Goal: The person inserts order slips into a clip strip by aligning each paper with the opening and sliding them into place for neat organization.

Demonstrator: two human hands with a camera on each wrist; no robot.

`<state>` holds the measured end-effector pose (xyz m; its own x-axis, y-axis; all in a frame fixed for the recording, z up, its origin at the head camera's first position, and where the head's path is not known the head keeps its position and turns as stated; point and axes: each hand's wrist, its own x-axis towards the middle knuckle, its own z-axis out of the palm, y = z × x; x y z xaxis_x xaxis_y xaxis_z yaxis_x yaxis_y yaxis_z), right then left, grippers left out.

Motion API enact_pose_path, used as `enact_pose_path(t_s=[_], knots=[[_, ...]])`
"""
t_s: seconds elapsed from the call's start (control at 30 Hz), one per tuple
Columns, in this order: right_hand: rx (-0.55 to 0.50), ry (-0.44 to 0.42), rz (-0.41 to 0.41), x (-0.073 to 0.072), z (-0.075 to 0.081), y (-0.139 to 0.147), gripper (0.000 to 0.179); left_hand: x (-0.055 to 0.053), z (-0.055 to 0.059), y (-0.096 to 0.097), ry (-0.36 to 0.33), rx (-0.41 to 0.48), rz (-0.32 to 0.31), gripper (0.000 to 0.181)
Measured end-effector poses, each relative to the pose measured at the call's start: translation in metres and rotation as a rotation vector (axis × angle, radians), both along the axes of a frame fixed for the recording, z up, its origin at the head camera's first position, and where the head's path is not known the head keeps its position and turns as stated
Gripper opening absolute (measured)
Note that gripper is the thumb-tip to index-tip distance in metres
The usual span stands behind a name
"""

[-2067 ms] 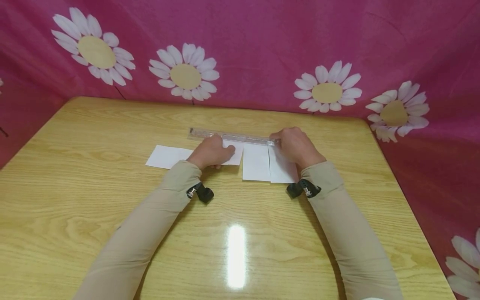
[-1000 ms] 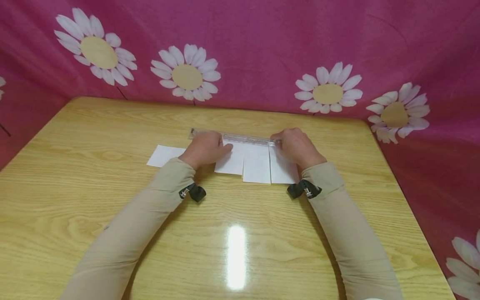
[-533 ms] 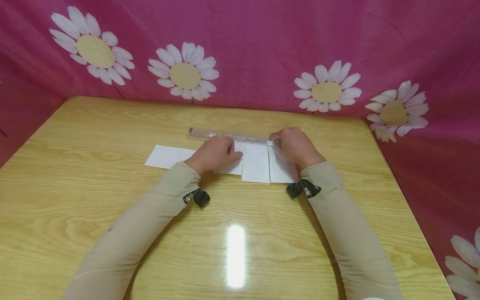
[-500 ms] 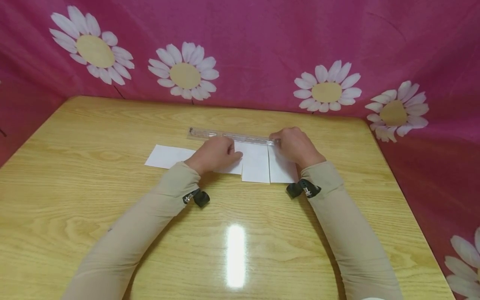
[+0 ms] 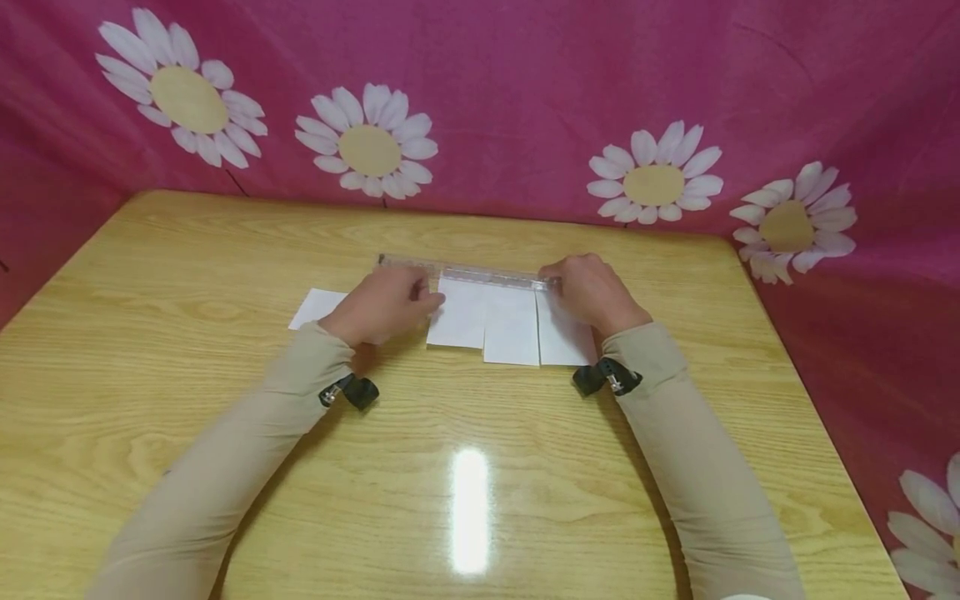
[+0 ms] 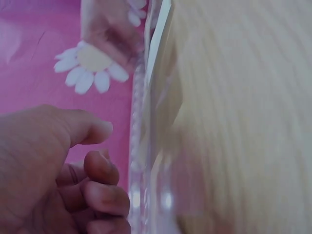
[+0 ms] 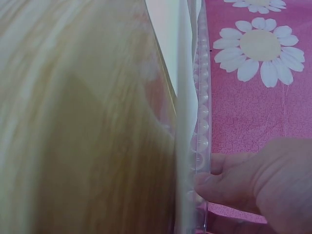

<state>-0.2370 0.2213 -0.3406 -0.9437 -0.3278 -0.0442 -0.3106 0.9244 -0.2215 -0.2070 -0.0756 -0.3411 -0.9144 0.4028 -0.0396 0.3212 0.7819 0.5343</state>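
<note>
In the head view, my right hand (image 5: 596, 292) pinches the right end of a clear plastic ruler-like strip (image 5: 487, 277); the right wrist view shows its thumb (image 7: 207, 185) on the strip's edge. Three white paper pieces hang down side by side from the strip's near edge: a left piece (image 5: 456, 317), a middle piece (image 5: 512, 329) and a right piece (image 5: 558, 337) partly behind my right hand. My left hand (image 5: 382, 304), its fingers loosely curled around nothing, hovers by the strip's left part. Beneath it, a separate white paper (image 5: 311, 308) is partly hidden.
The wooden table (image 5: 375, 483) carries all of this, with a bright light reflection in front. A pink cloth (image 5: 510, 100) with white daisies hangs behind the table's far edge. Black wrist straps (image 5: 360, 392) sit on both sleeves.
The left paper piece has come down beside the other two. My left hand has let go of it and moved left, over the separate paper. My right hand stays put.
</note>
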Motion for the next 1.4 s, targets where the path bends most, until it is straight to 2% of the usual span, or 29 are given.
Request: enact_pose_path(t_s=[0.23, 0.5, 0.87, 1.07, 1.4], knots=[[-0.005, -0.017, -0.002, 0.0, -0.001, -0.001, 0.038, -0.005, 0.0, -0.027, -0.007, -0.036, 0.068, 0.031], [0.0, -0.017, -0.007, 0.0, 0.0, -0.002, 0.039, -0.009, 0.004, -0.042, -0.011, -0.024, 0.111, 0.032], [0.007, -0.018, -0.024, 0.0, 0.001, -0.002, 0.041, -0.01, 0.017, -0.051, -0.013, 0.037, 0.118, 0.034], [0.01, 0.001, -0.02, 0.0, 0.0, 0.0, 0.04, -0.01, 0.025, -0.055, -0.007, 0.059, 0.141, 0.032], [0.008, 0.054, 0.013, -0.001, -0.003, -0.001, 0.039, -0.013, 0.024, -0.065, 0.012, 0.055, 0.163, 0.034]])
